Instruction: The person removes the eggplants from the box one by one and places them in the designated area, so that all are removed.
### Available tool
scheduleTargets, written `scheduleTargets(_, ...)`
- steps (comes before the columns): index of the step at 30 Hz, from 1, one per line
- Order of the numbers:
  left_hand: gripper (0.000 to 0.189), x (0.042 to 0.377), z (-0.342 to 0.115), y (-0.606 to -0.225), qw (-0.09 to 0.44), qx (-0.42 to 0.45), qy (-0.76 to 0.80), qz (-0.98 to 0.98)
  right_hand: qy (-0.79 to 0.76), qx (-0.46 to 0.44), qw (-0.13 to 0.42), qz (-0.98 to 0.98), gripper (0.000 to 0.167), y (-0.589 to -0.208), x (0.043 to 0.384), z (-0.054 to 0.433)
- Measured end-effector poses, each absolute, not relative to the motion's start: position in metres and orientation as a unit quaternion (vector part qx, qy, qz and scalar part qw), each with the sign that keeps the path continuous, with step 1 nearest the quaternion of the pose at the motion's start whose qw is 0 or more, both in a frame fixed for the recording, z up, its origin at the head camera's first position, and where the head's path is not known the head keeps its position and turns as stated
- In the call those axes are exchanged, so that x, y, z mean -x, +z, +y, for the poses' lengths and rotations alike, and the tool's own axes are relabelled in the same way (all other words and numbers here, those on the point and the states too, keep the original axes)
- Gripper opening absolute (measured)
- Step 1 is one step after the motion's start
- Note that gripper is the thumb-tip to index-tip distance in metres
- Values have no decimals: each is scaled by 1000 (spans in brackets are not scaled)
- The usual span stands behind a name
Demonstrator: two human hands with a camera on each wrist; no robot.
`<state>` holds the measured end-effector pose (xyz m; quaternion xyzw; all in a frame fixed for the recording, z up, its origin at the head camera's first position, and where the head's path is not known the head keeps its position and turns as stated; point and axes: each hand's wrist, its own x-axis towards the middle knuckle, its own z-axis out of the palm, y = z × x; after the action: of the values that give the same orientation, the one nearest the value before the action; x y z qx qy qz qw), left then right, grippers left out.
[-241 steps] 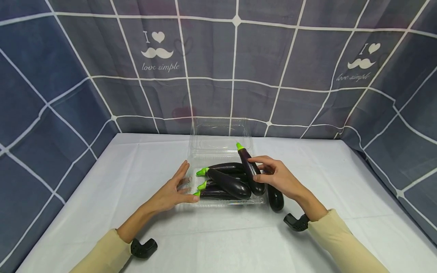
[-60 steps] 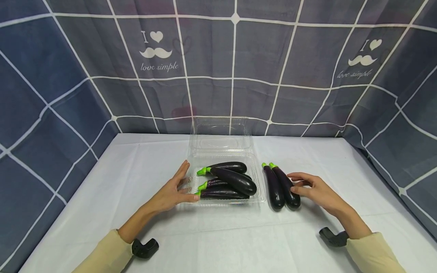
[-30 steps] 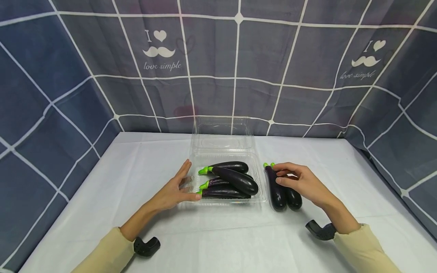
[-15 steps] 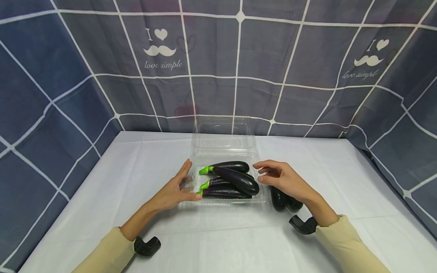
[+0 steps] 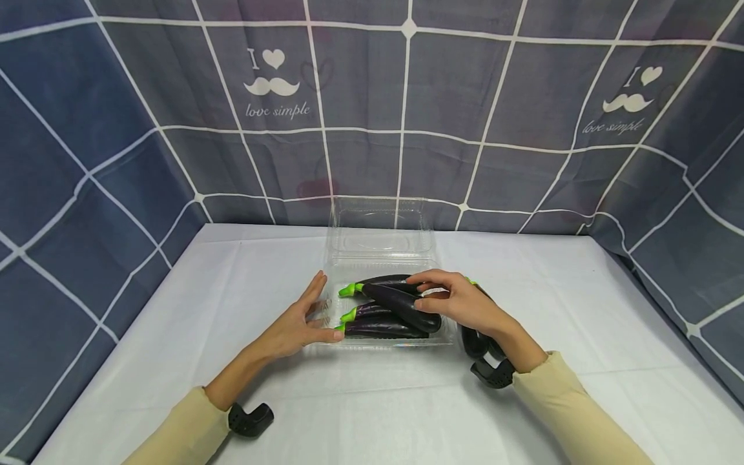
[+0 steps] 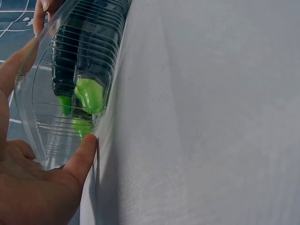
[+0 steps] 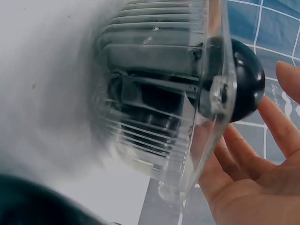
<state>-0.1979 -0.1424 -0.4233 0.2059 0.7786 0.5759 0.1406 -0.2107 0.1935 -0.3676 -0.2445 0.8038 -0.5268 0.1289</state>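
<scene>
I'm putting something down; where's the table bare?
White cloth is bare left of the left hand, in front of the clear container, and right of the right sleeve. Eggplants crowd the container under the right hand, and two more lie beside its right wall.

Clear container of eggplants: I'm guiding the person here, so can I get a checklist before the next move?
1. Lid open: ok.
2. Container supported: ok, left hand touches its left end.
3. Top eggplant uncovered: ok, no other eggplant lies on it.
4. Right hand gripping it: not ok, fingers look spread in the right wrist view.
5. Outside eggplants fully visible: not ok, right arm partly hides them.
</scene>
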Motion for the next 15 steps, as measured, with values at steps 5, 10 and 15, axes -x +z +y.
scheduleTargets(5, 113, 198, -142, -423, 141, -205, 577, 778, -503, 250, 138, 816, 44, -369, 216, 188)
scheduleTargets(10, 114, 197, -143, -423, 144, -207, 580, 774, -482, 255, 145, 825, 45, -370, 218, 184)
scheduleTargets(15, 115, 197, -144, -423, 146, -206, 581, 773, -466, 265, 146, 831, 44, -372, 219, 181)
